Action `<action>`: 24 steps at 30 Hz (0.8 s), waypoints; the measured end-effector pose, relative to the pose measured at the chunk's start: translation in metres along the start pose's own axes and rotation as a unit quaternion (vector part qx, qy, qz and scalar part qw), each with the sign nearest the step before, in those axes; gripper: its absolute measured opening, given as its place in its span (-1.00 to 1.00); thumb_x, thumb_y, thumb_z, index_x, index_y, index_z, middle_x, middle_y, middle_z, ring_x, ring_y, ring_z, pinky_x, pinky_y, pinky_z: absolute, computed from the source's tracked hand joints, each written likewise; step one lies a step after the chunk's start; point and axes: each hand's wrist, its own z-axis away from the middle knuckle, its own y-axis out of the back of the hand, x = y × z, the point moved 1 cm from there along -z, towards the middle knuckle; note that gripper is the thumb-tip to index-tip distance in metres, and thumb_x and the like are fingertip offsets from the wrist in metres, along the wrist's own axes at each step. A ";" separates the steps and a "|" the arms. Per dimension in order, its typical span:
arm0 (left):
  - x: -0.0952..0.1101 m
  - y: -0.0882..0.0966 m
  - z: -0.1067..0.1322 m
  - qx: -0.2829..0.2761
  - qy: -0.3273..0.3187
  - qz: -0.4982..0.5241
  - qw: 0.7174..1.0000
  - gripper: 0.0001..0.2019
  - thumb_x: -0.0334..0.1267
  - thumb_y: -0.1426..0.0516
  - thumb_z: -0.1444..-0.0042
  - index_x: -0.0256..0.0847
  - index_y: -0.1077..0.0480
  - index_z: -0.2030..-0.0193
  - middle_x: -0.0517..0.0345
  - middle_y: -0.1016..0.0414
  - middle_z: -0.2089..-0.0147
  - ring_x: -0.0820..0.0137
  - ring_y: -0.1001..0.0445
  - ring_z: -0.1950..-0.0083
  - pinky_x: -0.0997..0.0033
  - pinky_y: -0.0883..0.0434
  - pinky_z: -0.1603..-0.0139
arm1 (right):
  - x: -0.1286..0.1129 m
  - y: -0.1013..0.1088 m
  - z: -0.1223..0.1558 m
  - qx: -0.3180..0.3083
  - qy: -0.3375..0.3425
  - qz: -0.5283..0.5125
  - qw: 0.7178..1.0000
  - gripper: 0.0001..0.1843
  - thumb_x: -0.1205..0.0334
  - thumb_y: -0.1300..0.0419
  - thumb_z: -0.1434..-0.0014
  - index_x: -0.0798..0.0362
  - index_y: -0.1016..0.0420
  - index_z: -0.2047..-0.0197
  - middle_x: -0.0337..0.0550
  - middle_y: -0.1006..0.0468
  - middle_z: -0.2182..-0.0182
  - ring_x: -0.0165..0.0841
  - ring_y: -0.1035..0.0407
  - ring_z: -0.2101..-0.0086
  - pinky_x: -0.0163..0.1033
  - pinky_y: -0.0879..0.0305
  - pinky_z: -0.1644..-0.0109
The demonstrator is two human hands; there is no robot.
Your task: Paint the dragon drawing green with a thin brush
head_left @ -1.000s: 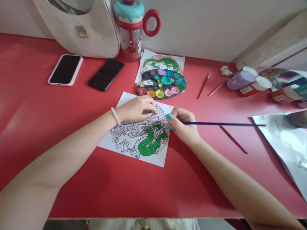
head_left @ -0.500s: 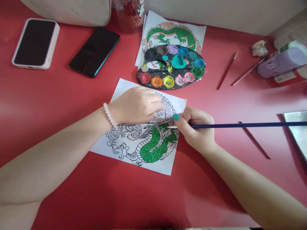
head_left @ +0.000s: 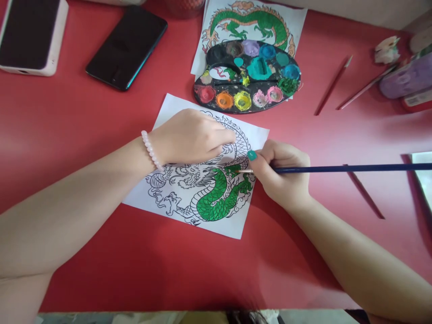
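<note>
A white sheet with a dragon outline (head_left: 175,198), partly painted green, lies on the red table (head_left: 67,135). My left hand (head_left: 189,137), a bead bracelet at its wrist, rests on the sheet's upper part with fingers stretched flat, pressing the paper down. My right hand (head_left: 281,173) is closed in a pinch on a long blue paintbrush (head_left: 351,168); the brush tip touches the green part of the dragon at the sheet's right side. The handle runs off to the right.
A black paint palette (head_left: 248,76) with several colour wells sits just beyond the sheet, on a finished dragon print (head_left: 253,18). Two phones (head_left: 126,47) (head_left: 29,36) lie at the back left. Spare brushes (head_left: 332,85) and paint bottles (head_left: 405,78) are at the back right.
The view has tilted down and moved closer; the bag and bottle at the back have left the frame. Both hands stay on the sheet, the brush tip still at the green area.
</note>
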 end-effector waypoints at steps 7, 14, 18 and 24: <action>0.000 0.000 0.000 -0.013 -0.008 -0.025 1.000 -0.73 -0.23 0.09 -0.10 -0.12 -0.43 0.25 0.21 -0.46 0.41 0.40 -0.45 0.28 0.35 -0.31 0.23 | 0.001 0.001 0.001 0.000 0.001 0.004 1.000 -0.58 0.30 -0.15 -0.10 0.04 -0.03 0.67 -0.33 -0.07 0.71 -0.56 0.09 0.66 -0.29 0.15 0.65; -0.001 0.000 0.000 -0.017 -0.011 -0.040 0.999 -0.72 -0.27 0.09 -0.09 -0.13 -0.43 0.23 0.20 -0.46 0.40 0.39 -0.46 0.28 0.36 -0.31 0.23 | 0.000 0.000 0.000 0.000 0.000 0.001 1.000 -0.58 0.27 -0.14 -0.12 0.04 -0.03 0.67 -0.33 -0.09 0.71 -0.55 0.08 0.67 -0.29 0.14 0.64; -0.001 -0.001 0.000 -0.014 -0.016 -0.037 0.999 -0.72 -0.27 0.09 -0.09 -0.13 -0.43 0.24 0.20 -0.46 0.40 0.40 -0.46 0.28 0.37 -0.31 0.22 | 0.000 0.000 0.000 -0.003 -0.003 0.003 1.000 -0.57 0.23 -0.15 -0.11 0.03 -0.03 0.68 -0.33 -0.06 0.71 -0.55 0.10 0.66 -0.29 0.12 0.63; 0.000 0.000 0.000 -0.008 -0.016 -0.025 1.000 -0.73 -0.28 0.08 -0.09 -0.13 -0.43 0.23 0.19 -0.47 0.39 0.42 -0.45 0.29 0.40 -0.31 0.23 | 0.000 0.000 -0.001 0.003 -0.010 -0.017 1.000 -0.56 0.22 -0.16 -0.10 0.03 -0.03 0.68 -0.33 -0.07 0.70 -0.55 0.10 0.66 -0.30 0.12 0.62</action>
